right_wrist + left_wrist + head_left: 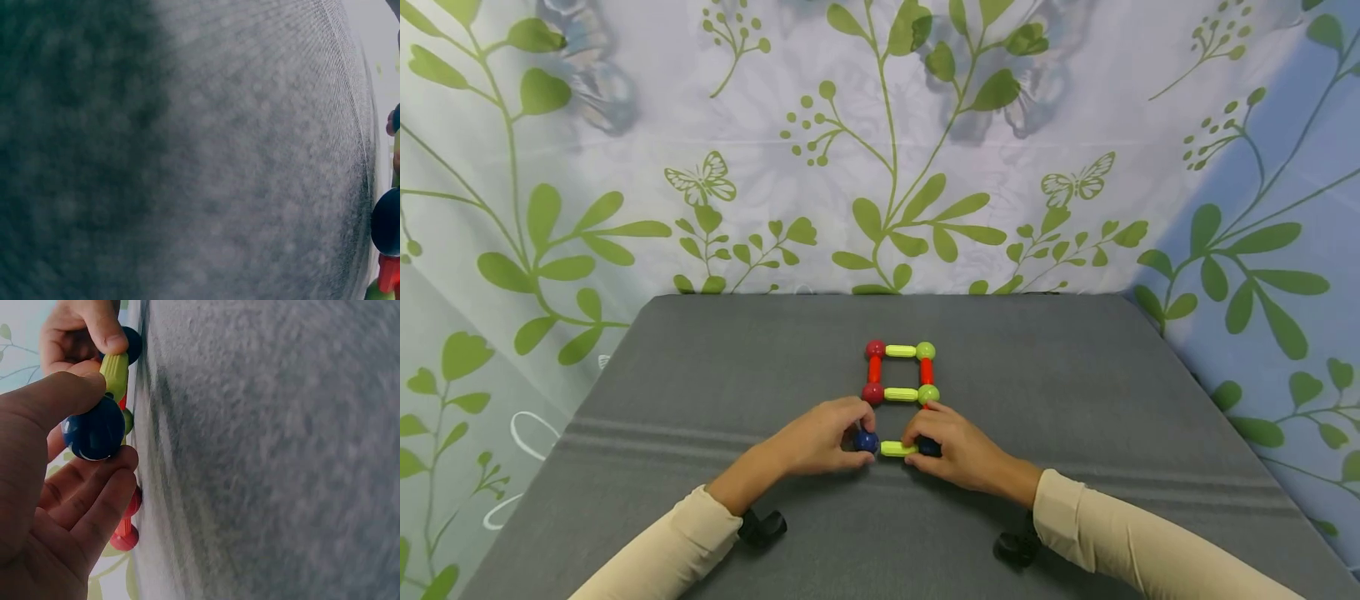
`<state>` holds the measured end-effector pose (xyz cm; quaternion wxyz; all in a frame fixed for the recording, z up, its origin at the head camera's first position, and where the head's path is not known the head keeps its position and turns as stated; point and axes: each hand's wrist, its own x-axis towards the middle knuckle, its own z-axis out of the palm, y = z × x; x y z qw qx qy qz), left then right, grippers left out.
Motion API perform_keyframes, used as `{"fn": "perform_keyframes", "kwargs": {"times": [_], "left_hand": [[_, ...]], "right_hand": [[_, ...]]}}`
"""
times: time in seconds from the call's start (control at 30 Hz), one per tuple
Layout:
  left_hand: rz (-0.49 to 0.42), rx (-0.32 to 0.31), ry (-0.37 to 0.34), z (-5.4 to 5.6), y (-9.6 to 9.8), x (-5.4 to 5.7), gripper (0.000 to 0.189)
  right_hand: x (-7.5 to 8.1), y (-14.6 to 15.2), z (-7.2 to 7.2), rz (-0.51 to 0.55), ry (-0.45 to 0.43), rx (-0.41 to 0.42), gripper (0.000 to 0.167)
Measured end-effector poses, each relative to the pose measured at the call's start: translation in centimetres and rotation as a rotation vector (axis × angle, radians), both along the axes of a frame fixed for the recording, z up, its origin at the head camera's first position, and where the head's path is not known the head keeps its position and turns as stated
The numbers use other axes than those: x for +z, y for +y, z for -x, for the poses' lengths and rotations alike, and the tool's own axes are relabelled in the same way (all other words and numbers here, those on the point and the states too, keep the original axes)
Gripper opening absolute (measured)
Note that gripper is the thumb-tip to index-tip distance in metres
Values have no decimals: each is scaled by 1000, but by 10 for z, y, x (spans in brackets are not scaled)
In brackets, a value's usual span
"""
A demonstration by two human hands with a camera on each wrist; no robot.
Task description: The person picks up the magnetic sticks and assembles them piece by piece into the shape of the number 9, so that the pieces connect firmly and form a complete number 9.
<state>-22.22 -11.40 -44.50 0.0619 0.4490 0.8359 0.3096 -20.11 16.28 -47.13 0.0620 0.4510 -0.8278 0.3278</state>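
My left hand (827, 437) pinches a shiny blue ball (867, 442) between thumb and fingers. Right at that ball lies one end of a yellow-green ribbed rod (893, 449). The rod's other end is between the thumb and fingertip of my right hand (958, 450), beside a dark blue ball (929, 447) partly covered by that hand. In the right wrist view a red rod (389, 273) runs from the dark blue ball (387, 222) to a green ball (378, 292). A right fingertip reaches up to the green ball (928, 393) in the head view.
Beyond my hands, a square of rods lies on the grey table (760, 358), with red balls (876, 349) at left and green balls (926, 351) at right. Red rods (875, 370) form its sides. A leaf-patterned curtain (820, 208) hangs behind.
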Motion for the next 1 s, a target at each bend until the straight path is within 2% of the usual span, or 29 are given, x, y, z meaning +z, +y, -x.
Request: {"fn": "perform_keyframes", "kwargs": {"times": [0.4,0.7,1.0], "left_hand": [[22,-15,23,-4,6,-1,31],[40,-7,6,-4,6,-3,31],[49,-7,32,-4,7,-6,31]], "right_hand": [[1,1,-1,-25,-29,-4,23],[1,3,-1,-24,-48,-5,23],[1,3,0,-8,-41,4,23]]}}
